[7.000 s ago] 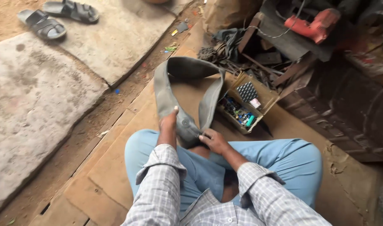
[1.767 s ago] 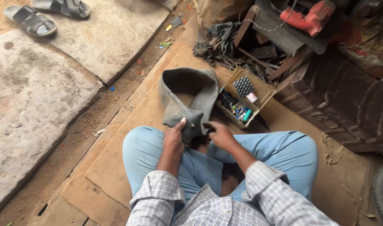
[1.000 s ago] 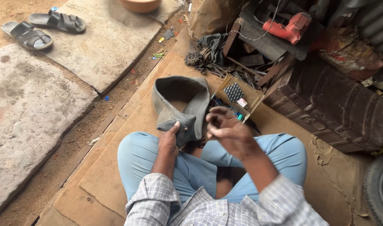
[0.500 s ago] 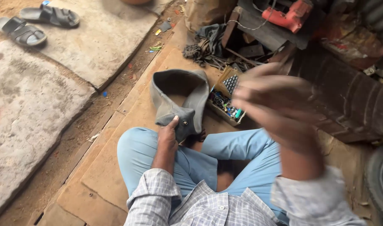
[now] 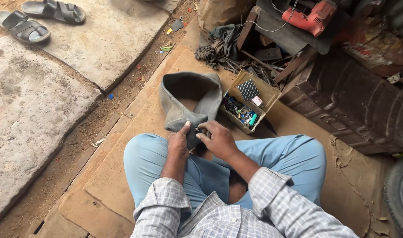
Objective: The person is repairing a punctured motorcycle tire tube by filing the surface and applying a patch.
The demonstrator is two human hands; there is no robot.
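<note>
Fingers of both the left hand (image 5: 178, 142) and right hand (image 5: 217, 139) pinch a limp, folded grey rubber inner tube (image 5: 189, 103) on cardboard (image 5: 122, 176).

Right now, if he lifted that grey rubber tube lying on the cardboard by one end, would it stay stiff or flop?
Probably flop: the rubber tube lies flat and airless, bent back on itself in a loop. It looks light for its size, since the left hand and right hand pinch its folded end easily. Its matt, dusty skin suggests it is grippy, not slippery.
</note>
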